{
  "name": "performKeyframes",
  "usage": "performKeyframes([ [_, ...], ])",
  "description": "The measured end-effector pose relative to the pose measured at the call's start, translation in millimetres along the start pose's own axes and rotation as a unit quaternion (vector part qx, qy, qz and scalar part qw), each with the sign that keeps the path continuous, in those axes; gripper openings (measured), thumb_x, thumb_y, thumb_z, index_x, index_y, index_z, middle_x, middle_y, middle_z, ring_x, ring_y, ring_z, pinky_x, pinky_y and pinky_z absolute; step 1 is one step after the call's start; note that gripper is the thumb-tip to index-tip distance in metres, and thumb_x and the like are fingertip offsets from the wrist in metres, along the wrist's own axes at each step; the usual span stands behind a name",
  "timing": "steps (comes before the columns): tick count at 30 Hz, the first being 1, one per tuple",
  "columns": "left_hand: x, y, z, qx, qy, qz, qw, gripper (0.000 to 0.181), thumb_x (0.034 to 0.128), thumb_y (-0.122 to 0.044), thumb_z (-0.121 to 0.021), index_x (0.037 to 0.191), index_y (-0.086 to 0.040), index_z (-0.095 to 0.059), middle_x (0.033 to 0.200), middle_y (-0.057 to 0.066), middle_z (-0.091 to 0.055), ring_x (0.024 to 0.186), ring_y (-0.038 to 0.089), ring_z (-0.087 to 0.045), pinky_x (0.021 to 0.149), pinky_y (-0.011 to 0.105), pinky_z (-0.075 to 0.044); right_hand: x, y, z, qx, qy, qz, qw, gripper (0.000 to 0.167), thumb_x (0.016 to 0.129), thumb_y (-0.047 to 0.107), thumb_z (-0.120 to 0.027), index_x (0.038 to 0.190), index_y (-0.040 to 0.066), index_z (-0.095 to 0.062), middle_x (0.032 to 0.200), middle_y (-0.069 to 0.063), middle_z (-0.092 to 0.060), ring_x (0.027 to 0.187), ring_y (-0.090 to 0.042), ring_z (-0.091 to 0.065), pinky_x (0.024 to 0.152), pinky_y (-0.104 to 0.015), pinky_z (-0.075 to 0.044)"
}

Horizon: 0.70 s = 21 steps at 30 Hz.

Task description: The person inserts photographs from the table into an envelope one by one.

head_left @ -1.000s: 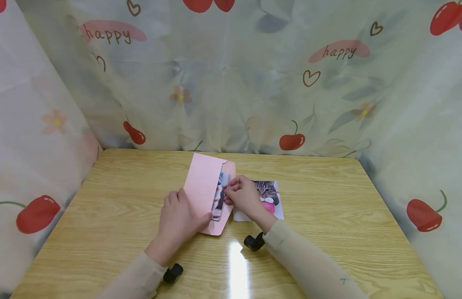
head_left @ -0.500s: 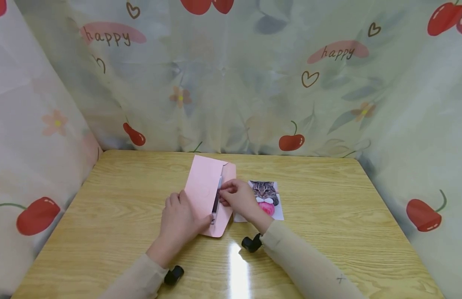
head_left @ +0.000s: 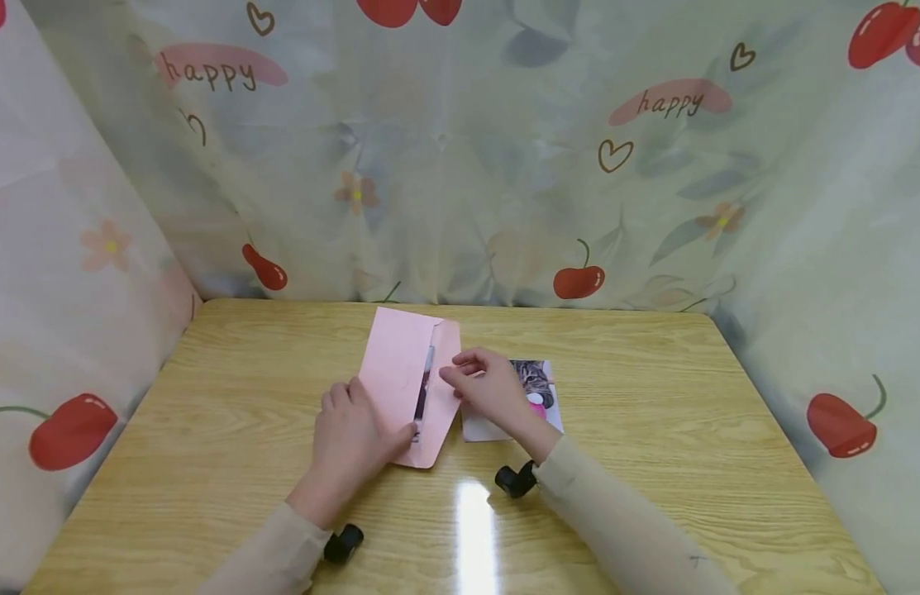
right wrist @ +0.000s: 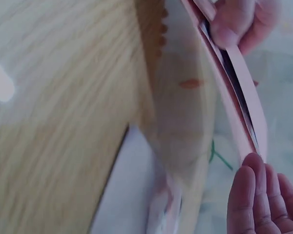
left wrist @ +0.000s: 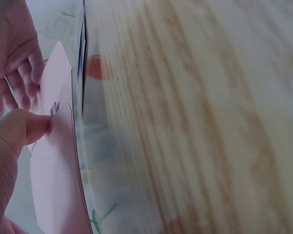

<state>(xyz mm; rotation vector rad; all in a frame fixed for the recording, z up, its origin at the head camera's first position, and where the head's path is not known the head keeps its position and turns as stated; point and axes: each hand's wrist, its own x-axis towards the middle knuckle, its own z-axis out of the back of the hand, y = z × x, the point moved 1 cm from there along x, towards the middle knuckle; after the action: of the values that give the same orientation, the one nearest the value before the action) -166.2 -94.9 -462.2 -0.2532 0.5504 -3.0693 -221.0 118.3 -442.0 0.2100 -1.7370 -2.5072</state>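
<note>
One pink envelope (head_left: pixel 393 351): just left of centre in the head view, set at a slant, its mouth facing right and the flap (head_left: pixel 446 351) folded out.
Printed card (head_left: pixel 422 397): in the envelope, only a narrow strip of it showing along the mouth.
Left hand (head_left: pixel 348 438): grips the envelope at its lower left, thumb across the lower end of the mouth by the card's edge.
Right hand (head_left: pixel 493 392): fingers slightly bent and loosely apart, nothing visibly held; the fingertips are at the flap, but whether they touch it I cannot tell.
Cat picture (head_left: pixel 534 383): on the table (head_left: pixel 690 413), right of centre, partly hidden by the right hand.
Card risk: a corner could snag inside the envelope and bend if the card is pushed in at a slant.
Thumb risk: pressing too hard there might pinch the mouth closed and stop the card, or crease the paper.
Flap risk: folded over while the strip sticks out, it would likely buckle against the card.
Cat picture risk: a low sweep of the right hand could drag it askew.
</note>
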Motion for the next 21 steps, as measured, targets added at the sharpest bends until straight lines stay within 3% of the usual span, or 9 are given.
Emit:
performKeyframes([
  [6,0.8,5.7,3.3,0.007,0.017,0.014,0.9997,0.109,0.0648,-0.068,-0.071,0.127,0.015,-0.038,0.113,0.030,-0.044,0.102,0.041,-0.044,0.082,0.052,-0.043,-5.2,-5.8,33.9,-0.062,-0.035,0.016,0.9973,0.060,0.072,0.062,-0.074,0.109,0.016,-0.064,0.097,0.000,-0.065,0.086,-0.018,-0.062,0.069,-0.037,-0.051],
  [14,-0.8,9.0,3.9,0.000,0.006,0.007,1.0000,0.106,0.0642,-0.067,-0.072,0.123,0.014,-0.040,0.110,0.029,-0.044,0.098,0.040,-0.045,0.081,0.051,-0.043,-9.2,-34.8,88.9,-0.126,-0.072,-0.007,0.9893,0.066,0.072,0.060,-0.075,0.115,0.012,-0.061,0.102,-0.003,-0.063,0.091,-0.019,-0.060,0.076,-0.034,-0.051],
  [21,-1.4,11.9,5.2,0.003,0.005,0.012,0.9999,0.107,0.0632,-0.068,-0.072,0.123,0.014,-0.039,0.109,0.029,-0.045,0.098,0.041,-0.045,0.080,0.051,-0.043,-9.0,-49.4,110.7,-0.147,-0.074,-0.040,0.9856,0.075,0.076,0.050,-0.078,0.130,0.005,-0.052,0.119,-0.013,-0.058,0.105,-0.027,-0.057,0.085,-0.041,-0.050],
])
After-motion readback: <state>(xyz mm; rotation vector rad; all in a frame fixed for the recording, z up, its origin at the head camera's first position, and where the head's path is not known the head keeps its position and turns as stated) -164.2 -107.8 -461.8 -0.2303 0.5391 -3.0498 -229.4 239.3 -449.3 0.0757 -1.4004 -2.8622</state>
